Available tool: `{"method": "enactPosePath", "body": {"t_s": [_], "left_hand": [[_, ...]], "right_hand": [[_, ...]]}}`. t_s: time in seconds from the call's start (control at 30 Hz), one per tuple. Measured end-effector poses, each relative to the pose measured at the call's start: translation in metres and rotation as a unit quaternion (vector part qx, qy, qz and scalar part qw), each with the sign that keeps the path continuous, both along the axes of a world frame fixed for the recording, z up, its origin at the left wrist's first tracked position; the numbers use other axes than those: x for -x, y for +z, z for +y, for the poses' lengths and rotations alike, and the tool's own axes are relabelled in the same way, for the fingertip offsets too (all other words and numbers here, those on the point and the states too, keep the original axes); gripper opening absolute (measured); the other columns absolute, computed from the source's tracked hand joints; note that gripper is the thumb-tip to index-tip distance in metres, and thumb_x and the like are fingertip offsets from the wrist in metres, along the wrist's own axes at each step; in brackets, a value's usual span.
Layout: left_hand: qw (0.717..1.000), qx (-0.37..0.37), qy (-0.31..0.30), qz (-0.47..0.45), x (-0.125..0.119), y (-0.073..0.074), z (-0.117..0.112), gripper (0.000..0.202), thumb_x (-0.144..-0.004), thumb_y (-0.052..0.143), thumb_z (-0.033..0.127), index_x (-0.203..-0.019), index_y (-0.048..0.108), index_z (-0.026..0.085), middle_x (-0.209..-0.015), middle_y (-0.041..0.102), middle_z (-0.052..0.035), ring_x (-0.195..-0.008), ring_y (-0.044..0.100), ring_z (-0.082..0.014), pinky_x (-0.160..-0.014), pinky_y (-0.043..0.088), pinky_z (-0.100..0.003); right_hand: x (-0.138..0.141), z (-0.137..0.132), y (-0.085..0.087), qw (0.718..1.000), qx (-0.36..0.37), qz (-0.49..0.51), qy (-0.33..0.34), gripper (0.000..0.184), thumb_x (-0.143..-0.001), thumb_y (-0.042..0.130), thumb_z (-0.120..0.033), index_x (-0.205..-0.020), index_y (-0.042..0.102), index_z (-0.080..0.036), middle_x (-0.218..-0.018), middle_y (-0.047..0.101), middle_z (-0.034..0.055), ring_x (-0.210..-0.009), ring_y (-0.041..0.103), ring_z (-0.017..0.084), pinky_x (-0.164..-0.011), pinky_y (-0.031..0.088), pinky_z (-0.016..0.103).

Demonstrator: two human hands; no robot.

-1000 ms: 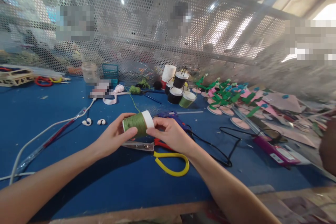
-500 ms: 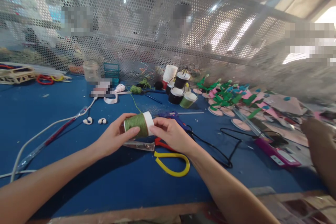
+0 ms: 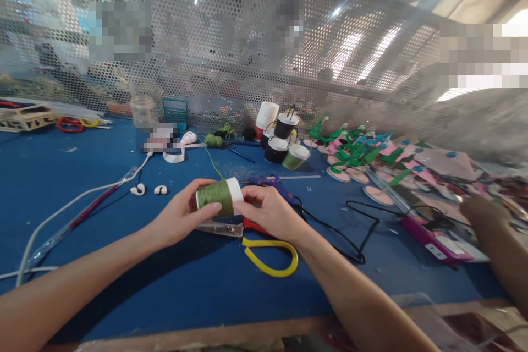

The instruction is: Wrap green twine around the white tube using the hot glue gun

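Between my two hands is a small white paper cup (image 3: 235,193) lying on its side in the air, most of its wall wrapped in green yarn (image 3: 220,198). My left hand (image 3: 187,206) grips the wrapped end, thumb along the front. With thumb and fingers, my right hand (image 3: 264,209) holds the bare white rim. A strand of yarn runs from the cup back to a green yarn ball (image 3: 213,140). Just below my hands lie scissors with red and yellow handles (image 3: 277,272), partly covered by my right hand, and a clear-sleeved blade (image 3: 220,229).
A blue glue gun (image 3: 280,190) with a black cord lies behind my right hand. Farther back stand wrapped cups (image 3: 276,149) and a white cup stack (image 3: 267,115). At right are green and pink craft pieces (image 3: 358,148), a purple power strip (image 3: 437,242) and another person's arm (image 3: 490,231).
The cup has turned slightly in my hands and shifted a little to the right. At the right, the other person's hand has moved left.
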State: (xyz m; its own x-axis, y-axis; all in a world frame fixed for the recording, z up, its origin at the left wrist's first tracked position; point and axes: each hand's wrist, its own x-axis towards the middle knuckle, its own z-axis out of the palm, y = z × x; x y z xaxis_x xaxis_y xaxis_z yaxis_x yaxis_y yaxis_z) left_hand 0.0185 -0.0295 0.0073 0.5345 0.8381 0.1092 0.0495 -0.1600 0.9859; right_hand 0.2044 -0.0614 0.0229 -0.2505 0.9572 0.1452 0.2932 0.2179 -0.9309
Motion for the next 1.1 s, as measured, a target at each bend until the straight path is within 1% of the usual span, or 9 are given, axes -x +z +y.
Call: {"method": "enactPosePath", "body": {"t_s": [0.1, 0.2, 0.3, 0.4, 0.57, 0.73, 0.8, 0.93, 1.1], "left_hand": [[0.999, -0.048, -0.004, 0.018, 0.001, -0.002, 0.001, 0.045, -0.073, 0.060, 0.038, -0.110, 0.044, 0.016, -0.090, 0.058, -0.0034, -0.080, 0.060, -0.0193, -0.071, 0.051, -0.033], [0.989, -0.139, -0.004, 0.056, 0.003, -0.005, 0.002, 0.046, -0.075, 0.059, 0.033, -0.115, 0.041, 0.018, -0.100, 0.055, -0.0067, -0.089, 0.058, -0.0212, -0.077, 0.050, -0.036], [0.960, -0.262, 0.006, 0.104, 0.005, -0.008, 0.003, 0.046, -0.075, 0.061, 0.028, -0.116, 0.042, 0.019, -0.109, 0.052, -0.0089, -0.101, 0.053, -0.0238, -0.088, 0.045, -0.041], [0.931, -0.337, 0.001, 0.140, 0.007, -0.008, 0.004, 0.048, -0.074, 0.062, 0.024, -0.117, 0.040, 0.019, -0.112, 0.050, -0.0096, -0.105, 0.050, -0.0245, -0.092, 0.043, -0.043], [0.915, -0.370, -0.005, 0.160, 0.009, -0.006, 0.004, 0.061, -0.073, 0.063, 0.024, -0.125, 0.031, 0.022, -0.120, 0.046, -0.0111, -0.112, 0.047, -0.0258, -0.096, 0.040, -0.045], [0.910, -0.376, -0.016, 0.176, 0.009, -0.004, 0.001, 0.053, -0.075, 0.061, 0.029, -0.120, 0.034, 0.021, -0.115, 0.049, -0.0104, -0.106, 0.051, -0.0253, -0.092, 0.043, -0.043], [0.902, -0.393, -0.033, 0.173, 0.009, -0.004, 0.001, 0.050, -0.077, 0.060, 0.032, -0.119, 0.036, 0.021, -0.114, 0.049, -0.0107, -0.106, 0.050, -0.0257, -0.092, 0.043, -0.042], [0.886, -0.423, -0.053, 0.184, 0.009, -0.008, 0.003, 0.050, -0.080, 0.058, 0.036, -0.123, 0.037, 0.021, -0.117, 0.044, -0.0125, -0.109, 0.048, -0.0260, -0.092, 0.043, -0.041], [0.891, -0.409, -0.052, 0.189, 0.010, -0.014, 0.007, 0.057, -0.079, 0.058, 0.041, -0.128, 0.035, 0.024, -0.116, 0.043, -0.0112, -0.106, 0.050, -0.0245, -0.090, 0.046, -0.039]], "right_hand": [[-0.002, 0.001, 0.004, 0.999, 0.014, 0.042, 0.009, 0.014, -0.071, 0.055, -0.026, -0.075, 0.062, -0.015, -0.071, 0.062, 0.0008, -0.067, 0.055, 0.013, -0.065, 0.043, 0.026], [-0.003, 0.002, 0.007, 0.994, 0.054, 0.095, -0.003, 0.018, -0.070, 0.058, -0.033, -0.075, 0.061, -0.016, -0.066, 0.060, -0.0008, -0.064, 0.054, 0.012, -0.065, 0.042, 0.026], [-0.001, 0.003, 0.003, 0.985, 0.099, 0.141, -0.017, 0.029, -0.068, 0.061, -0.044, -0.070, 0.058, -0.016, -0.060, 0.055, -0.0024, -0.058, 0.051, 0.011, -0.060, 0.041, 0.026], [0.002, 0.004, -0.001, 0.986, 0.093, 0.136, -0.029, 0.033, -0.067, 0.062, -0.047, -0.066, 0.055, -0.016, -0.058, 0.051, -0.0037, -0.055, 0.046, 0.009, -0.057, 0.038, 0.024], [0.002, 0.002, -0.001, 0.997, 0.040, 0.067, -0.013, 0.028, -0.071, 0.058, -0.044, -0.069, 0.053, -0.017, -0.062, 0.051, -0.0030, -0.057, 0.046, 0.009, -0.056, 0.038, 0.024], [-0.004, 0.003, 0.002, 0.986, -0.096, 0.008, -0.135, 0.029, -0.080, 0.049, -0.046, -0.086, 0.054, -0.018, -0.085, 0.061, 0.0052, -0.079, 0.056, 0.016, -0.071, 0.044, 0.029], [-0.005, 0.003, 0.002, 0.985, -0.120, -0.023, -0.119, 0.035, -0.084, 0.041, -0.050, -0.093, 0.055, -0.018, -0.093, 0.062, 0.0076, -0.088, 0.057, 0.018, -0.078, 0.044, 0.031], [-0.005, 0.002, 0.001, 0.990, -0.090, -0.090, -0.054, 0.054, -0.085, 0.026, -0.059, -0.100, 0.059, -0.017, -0.101, 0.064, 0.0093, -0.096, 0.057, 0.021, -0.084, 0.042, 0.034], [-0.006, 0.002, 0.001, 0.991, -0.047, -0.117, -0.055, 0.069, -0.083, 0.019, -0.064, -0.105, 0.062, -0.015, -0.104, 0.065, 0.0113, -0.099, 0.057, 0.023, -0.088, 0.041, 0.036]]}}
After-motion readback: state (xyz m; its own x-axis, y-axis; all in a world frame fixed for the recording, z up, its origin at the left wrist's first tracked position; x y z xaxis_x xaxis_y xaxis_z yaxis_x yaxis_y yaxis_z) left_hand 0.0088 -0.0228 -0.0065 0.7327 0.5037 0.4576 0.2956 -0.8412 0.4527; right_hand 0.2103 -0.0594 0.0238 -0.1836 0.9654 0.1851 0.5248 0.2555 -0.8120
